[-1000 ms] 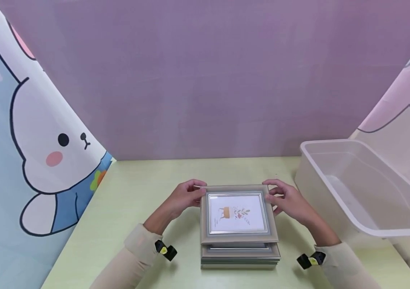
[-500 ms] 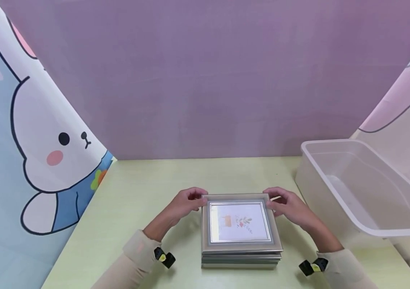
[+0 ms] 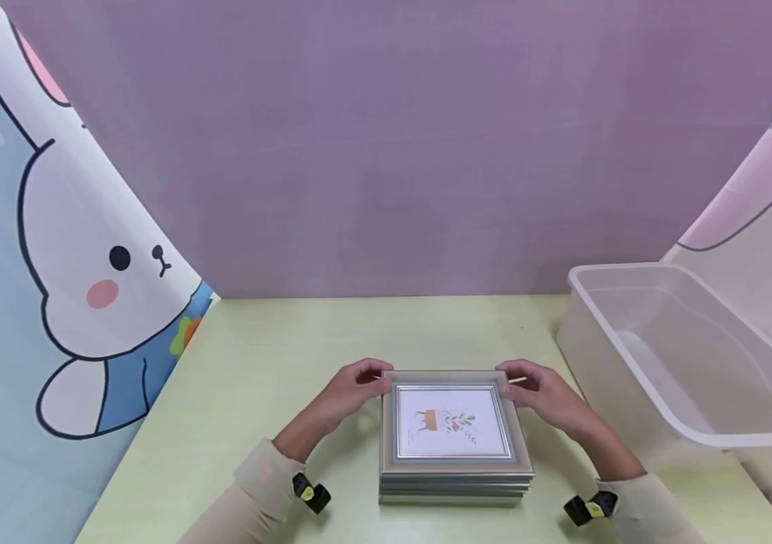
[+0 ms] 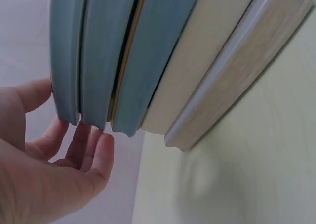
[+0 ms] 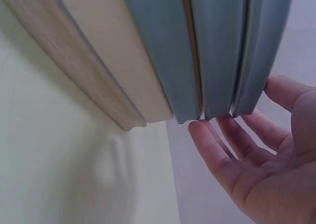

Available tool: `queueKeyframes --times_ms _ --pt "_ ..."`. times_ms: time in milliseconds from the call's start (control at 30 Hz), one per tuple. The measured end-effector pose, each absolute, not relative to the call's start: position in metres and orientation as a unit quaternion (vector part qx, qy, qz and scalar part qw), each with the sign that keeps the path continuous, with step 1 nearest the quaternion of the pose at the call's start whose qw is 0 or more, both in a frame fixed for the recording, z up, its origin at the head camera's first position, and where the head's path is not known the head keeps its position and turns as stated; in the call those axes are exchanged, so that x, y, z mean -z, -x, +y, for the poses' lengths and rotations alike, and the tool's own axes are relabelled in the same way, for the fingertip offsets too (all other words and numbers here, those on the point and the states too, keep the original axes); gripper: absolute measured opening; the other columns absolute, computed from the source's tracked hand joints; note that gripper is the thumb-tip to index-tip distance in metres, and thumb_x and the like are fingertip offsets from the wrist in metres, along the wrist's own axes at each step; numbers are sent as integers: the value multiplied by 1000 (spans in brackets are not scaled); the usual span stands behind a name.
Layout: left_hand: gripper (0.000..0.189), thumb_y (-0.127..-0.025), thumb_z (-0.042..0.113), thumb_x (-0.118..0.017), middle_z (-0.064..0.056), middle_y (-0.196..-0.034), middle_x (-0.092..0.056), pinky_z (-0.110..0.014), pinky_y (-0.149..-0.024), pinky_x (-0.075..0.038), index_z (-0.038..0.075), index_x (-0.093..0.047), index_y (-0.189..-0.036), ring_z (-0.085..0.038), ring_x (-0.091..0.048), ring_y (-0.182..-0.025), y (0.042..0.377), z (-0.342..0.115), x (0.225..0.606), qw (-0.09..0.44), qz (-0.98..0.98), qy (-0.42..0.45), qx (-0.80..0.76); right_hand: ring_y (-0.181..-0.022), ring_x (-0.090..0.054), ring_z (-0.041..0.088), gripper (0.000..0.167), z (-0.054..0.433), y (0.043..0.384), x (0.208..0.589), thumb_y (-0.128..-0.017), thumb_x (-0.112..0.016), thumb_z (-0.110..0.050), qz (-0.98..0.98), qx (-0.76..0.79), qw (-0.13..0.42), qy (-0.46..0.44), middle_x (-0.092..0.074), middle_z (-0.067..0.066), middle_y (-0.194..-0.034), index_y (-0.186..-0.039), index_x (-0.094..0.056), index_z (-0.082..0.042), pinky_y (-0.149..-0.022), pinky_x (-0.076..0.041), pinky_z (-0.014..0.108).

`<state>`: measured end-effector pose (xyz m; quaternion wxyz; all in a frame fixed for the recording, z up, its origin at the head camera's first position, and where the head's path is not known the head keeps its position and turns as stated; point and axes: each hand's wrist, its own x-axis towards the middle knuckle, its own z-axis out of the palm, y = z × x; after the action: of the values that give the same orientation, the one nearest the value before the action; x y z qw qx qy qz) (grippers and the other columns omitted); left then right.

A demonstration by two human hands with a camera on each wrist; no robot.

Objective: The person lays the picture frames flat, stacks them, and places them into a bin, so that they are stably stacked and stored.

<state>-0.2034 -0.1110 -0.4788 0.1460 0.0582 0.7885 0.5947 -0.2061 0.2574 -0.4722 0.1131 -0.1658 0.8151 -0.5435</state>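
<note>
A picture frame (image 3: 455, 423) with a silvery border and a print of an orange animal and leafy sprigs lies face up on top of a stack of several frames (image 3: 454, 489). My left hand (image 3: 353, 393) grips its far left corner, thumb on the border and fingers at the far edge. At the far right corner, my right hand (image 3: 548, 394) holds it likewise. From the side, in the left wrist view, blue-green frames (image 4: 101, 51) sit above a cream one (image 4: 202, 51) and a wood-toned one (image 4: 242, 66). Fingertips of both hands touch the ends of the upper frames.
A large whitish plastic bin (image 3: 631, 363) stands on the right of the pale green table (image 3: 277, 340); its visible inside holds nothing. A purple panel (image 3: 399, 151) rises behind the table, and a rabbit-printed cloth (image 3: 100, 227) hangs at the left.
Both hands have drawn the top frame towards the body and down, so it now lies nearly flush with the stack. The gap above the frame beneath has closed.
</note>
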Motion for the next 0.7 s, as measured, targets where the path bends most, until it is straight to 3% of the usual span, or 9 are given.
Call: queueKeyframes --times_ms 167,400,600,700 --pt "41 -98 33 -69 -8 -129 -61 -44 -104 -53 14 -61 -133 -21 -58 -115 203 -113 487 165 766 -65 -617 -99 -67 9 44 258 207 478 -99 -67 -19 810 553 116 160 -62 27 -126 -134 -55 4 -82 -61 27" --pt "44 -100 31 -67 -11 -130 -58 -37 -101 -57 11 -57 -138 -18 -59 -115 202 -115 494 185 739 -79 -643 -101 -68 13 45 258 207 480 -99 -68 -20 816 545 114 156 -62 26 -127 -135 -55 3 -82 -61 27" --pt "41 -100 27 -67 -12 -128 -58 -37 -101 -57 9 -58 -136 -19 -59 -114 204 -115 493 182 734 -87 -649 -106 -68 30 38 260 210 468 -98 -68 -19 864 466 47 186 -67 23 -125 -131 -61 0 -78 -60 25" --pt "42 -99 27 -67 -12 -128 -58 -36 -100 -57 9 -58 -136 -18 -58 -113 205 -116 494 184 732 -89 -650 -104 -69 28 33 264 212 455 -99 -67 -17 880 434 3 191 -69 21 -123 -129 -63 -3 -78 -59 24"
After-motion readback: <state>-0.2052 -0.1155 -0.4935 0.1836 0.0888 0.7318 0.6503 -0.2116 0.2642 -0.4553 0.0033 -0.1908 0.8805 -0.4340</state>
